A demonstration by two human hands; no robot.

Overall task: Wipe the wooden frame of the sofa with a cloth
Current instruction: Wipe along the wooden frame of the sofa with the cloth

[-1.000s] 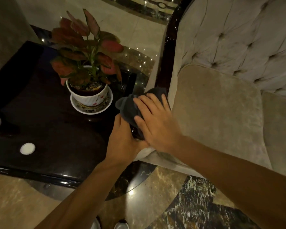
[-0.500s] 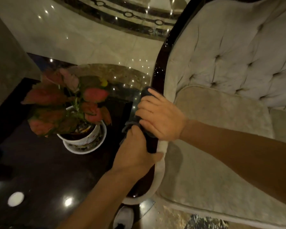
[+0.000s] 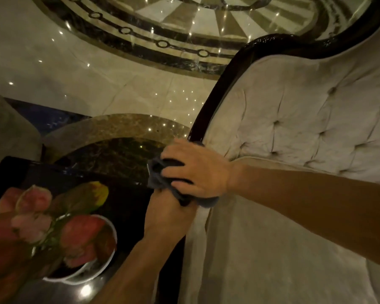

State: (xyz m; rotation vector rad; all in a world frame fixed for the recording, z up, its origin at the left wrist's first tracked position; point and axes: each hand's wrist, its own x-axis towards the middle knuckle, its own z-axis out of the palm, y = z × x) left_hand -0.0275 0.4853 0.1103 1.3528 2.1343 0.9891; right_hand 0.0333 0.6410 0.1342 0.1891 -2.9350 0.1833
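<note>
Both my hands clamp one dark cloth [image 3: 160, 175] against the sofa's wooden frame [image 3: 208, 110]: my left hand [image 3: 166, 212] grips it from below, my right hand [image 3: 199, 172] presses flat on top. Beyond them the dark frame curves up along the tufted backrest [image 3: 312, 119].

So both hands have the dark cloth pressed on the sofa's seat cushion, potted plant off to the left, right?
Not quite. The head view shows the left hand and right hand pressing the dark cloth on the sofa's dark wooden frame, not the cushion. The potted plant is left.
</note>
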